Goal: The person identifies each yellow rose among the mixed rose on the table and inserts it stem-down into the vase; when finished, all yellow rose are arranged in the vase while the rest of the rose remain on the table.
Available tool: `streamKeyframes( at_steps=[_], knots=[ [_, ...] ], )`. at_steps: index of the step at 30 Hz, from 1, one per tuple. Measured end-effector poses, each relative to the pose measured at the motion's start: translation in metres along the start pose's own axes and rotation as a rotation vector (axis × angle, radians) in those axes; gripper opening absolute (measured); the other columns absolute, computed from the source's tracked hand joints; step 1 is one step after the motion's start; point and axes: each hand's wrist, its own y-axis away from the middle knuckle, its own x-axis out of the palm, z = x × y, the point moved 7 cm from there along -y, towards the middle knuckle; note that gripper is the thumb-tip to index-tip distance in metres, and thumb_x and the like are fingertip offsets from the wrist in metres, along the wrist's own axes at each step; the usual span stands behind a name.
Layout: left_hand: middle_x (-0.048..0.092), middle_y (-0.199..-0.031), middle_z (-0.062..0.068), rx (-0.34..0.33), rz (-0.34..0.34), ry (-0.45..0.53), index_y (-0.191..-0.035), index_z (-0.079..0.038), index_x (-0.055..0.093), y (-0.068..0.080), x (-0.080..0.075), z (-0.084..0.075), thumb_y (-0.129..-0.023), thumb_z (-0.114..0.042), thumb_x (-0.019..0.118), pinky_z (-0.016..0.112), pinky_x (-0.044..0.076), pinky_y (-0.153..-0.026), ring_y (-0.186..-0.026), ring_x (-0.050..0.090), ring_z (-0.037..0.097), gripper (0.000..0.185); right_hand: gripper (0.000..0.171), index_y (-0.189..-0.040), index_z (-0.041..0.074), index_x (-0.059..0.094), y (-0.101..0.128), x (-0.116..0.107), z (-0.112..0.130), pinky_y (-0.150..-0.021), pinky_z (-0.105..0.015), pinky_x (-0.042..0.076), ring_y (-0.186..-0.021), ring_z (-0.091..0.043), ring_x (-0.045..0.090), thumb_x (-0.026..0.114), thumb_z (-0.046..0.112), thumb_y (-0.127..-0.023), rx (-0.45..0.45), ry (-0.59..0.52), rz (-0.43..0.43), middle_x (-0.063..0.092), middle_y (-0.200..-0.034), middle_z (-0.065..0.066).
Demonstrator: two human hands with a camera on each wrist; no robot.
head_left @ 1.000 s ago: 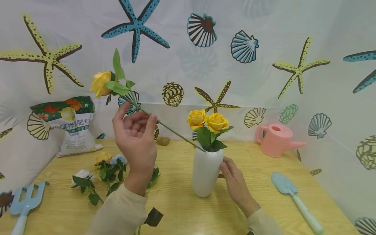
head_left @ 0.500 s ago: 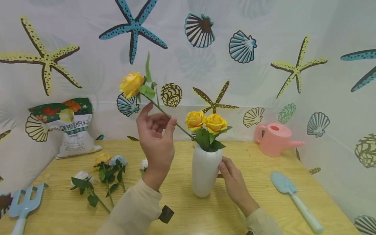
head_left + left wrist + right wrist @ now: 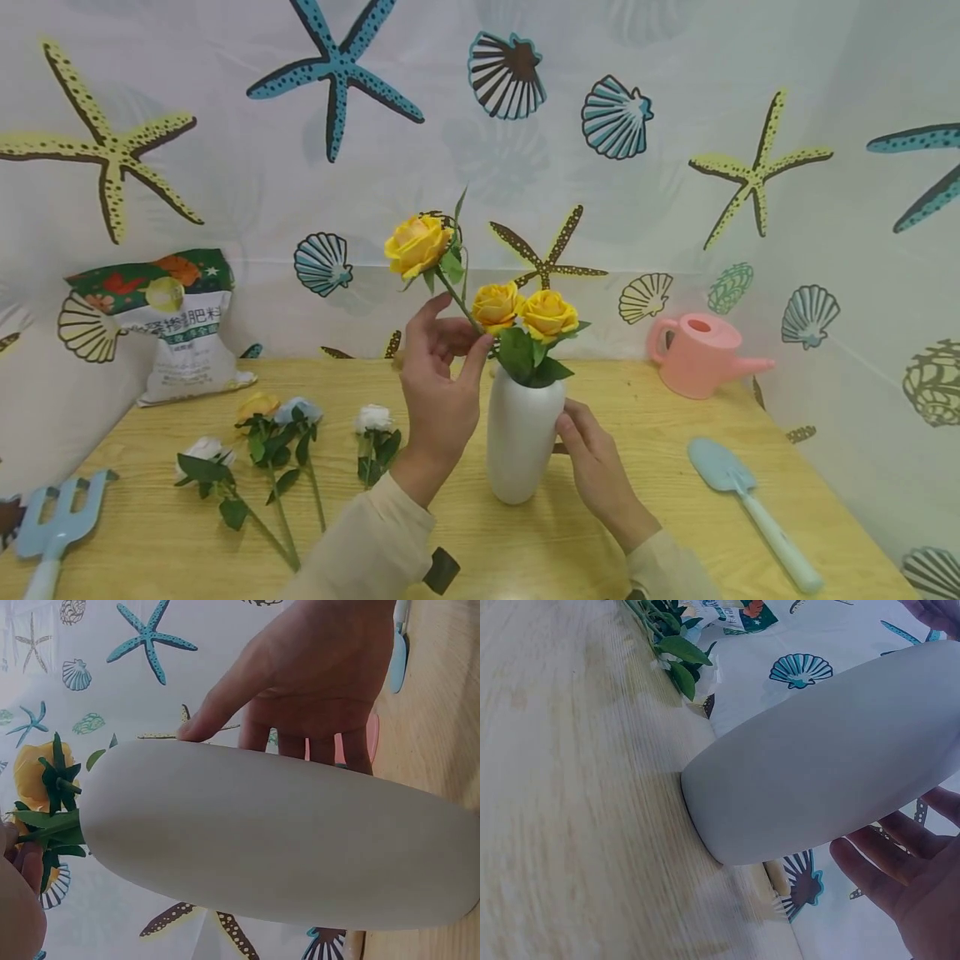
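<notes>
The left hand [image 3: 438,400] pinches the stem of a yellow rose [image 3: 417,244] over the white vase [image 3: 522,433] standing mid-tabletop [image 3: 652,533], while the right hand [image 3: 596,471] rests against the vase's side with relaxed, straight fingers.

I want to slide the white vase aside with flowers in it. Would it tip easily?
Probably somewhat: the vase is tall and narrow, with roses standing above its mouth. Its smooth surface may be slippery. The right hand touches its side, likely steadying it.
</notes>
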Motion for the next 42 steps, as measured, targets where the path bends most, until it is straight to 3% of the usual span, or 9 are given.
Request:
streamKeyframes(
  at_steps=[7, 13, 17, 23, 33, 42],
  knots=[
    [0.064, -0.101, 0.021, -0.008, 0.077, -0.028, -0.134, 0.005, 0.045, 0.011, 0.007, 0.006, -0.092, 0.006, 0.067, 0.021, 0.055, -0.085, -0.089, 0.065, 0.031, 0.047, 0.040, -0.142, 0.004, 0.050, -0.001, 0.001, 0.000, -0.093, -0.046, 0.057, -0.120, -0.034, 0.060, 0.037, 0.024, -0.111, 0.011, 0.005, 0.001, 0.060, -0.138, -0.017],
    [0.070, -0.100, 0.017, -0.051, 0.128, -0.114, -0.134, 0.001, 0.046, 0.019, 0.010, 0.013, -0.092, 0.003, 0.069, 0.030, 0.058, -0.084, -0.087, 0.068, 0.027, 0.048, 0.040, -0.142, 0.004, 0.050, -0.001, 0.001, -0.001, -0.093, -0.045, 0.057, -0.120, -0.033, 0.060, 0.037, 0.026, -0.111, 0.016, 0.006, 0.003, 0.060, -0.138, -0.016],
    [0.072, -0.097, 0.015, -0.031, 0.145, -0.140, -0.132, 0.000, 0.048, 0.020, 0.010, 0.014, -0.091, 0.003, 0.070, 0.031, 0.058, -0.080, -0.084, 0.068, 0.025, 0.046, 0.039, -0.141, 0.003, 0.050, -0.001, 0.001, 0.000, -0.091, -0.044, 0.058, -0.118, -0.034, 0.061, 0.037, 0.023, -0.111, -0.005, 0.002, 0.003, 0.061, -0.136, -0.018],
    [0.071, -0.100, 0.016, -0.003, 0.138, -0.095, -0.127, 0.002, 0.050, 0.014, 0.010, 0.006, -0.091, -0.001, 0.073, 0.028, 0.057, -0.079, -0.084, 0.068, 0.024, 0.043, 0.038, -0.140, 0.002, 0.051, -0.001, 0.000, 0.000, -0.090, -0.038, 0.058, -0.118, -0.034, 0.061, 0.037, 0.023, -0.111, -0.012, 0.008, -0.002, 0.062, -0.135, -0.018],
    [0.072, -0.101, 0.020, -0.112, 0.089, -0.002, -0.126, 0.004, 0.050, 0.008, 0.017, 0.002, -0.087, 0.004, 0.074, 0.031, 0.059, -0.081, -0.081, 0.068, 0.029, 0.046, 0.039, -0.140, 0.002, 0.051, -0.001, 0.000, 0.000, -0.091, -0.046, 0.058, -0.117, -0.034, 0.062, 0.037, 0.023, -0.111, -0.014, 0.004, -0.001, 0.062, -0.134, -0.019],
    [0.074, -0.084, 0.018, -0.199, 0.082, -0.060, -0.125, 0.002, 0.054, 0.009, 0.017, 0.016, -0.086, 0.002, 0.077, 0.024, 0.054, -0.075, -0.075, 0.064, 0.023, 0.045, 0.039, -0.140, 0.002, 0.051, -0.002, 0.000, -0.001, -0.091, -0.046, 0.058, -0.118, -0.035, 0.062, 0.037, 0.024, -0.111, -0.010, 0.011, -0.006, 0.061, -0.136, -0.019]
  ],
)
